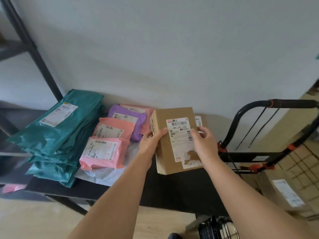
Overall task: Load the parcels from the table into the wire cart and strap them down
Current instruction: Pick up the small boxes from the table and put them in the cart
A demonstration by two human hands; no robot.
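Observation:
I hold a brown cardboard box [174, 114] with a white shipping label above the black table [172, 188]. My left hand [151, 142] grips its left side and my right hand [203, 142] grips its right side, thumb over the label. Left of it lie pink mailers [103, 152], a purple mailer [127, 116] and a stack of teal mailers [55, 135]. Another brown box [201, 120] peeks out behind the held one. The wire cart [303, 163] with a black handle [276, 103] stands to the right, and a box [283, 192] lies in it.
A grey wall runs behind the table. A dark metal shelf frame [25, 45] stands at the left. Thin black cords [255, 128] hang from the cart handle. Pale floor shows below the table's front edge.

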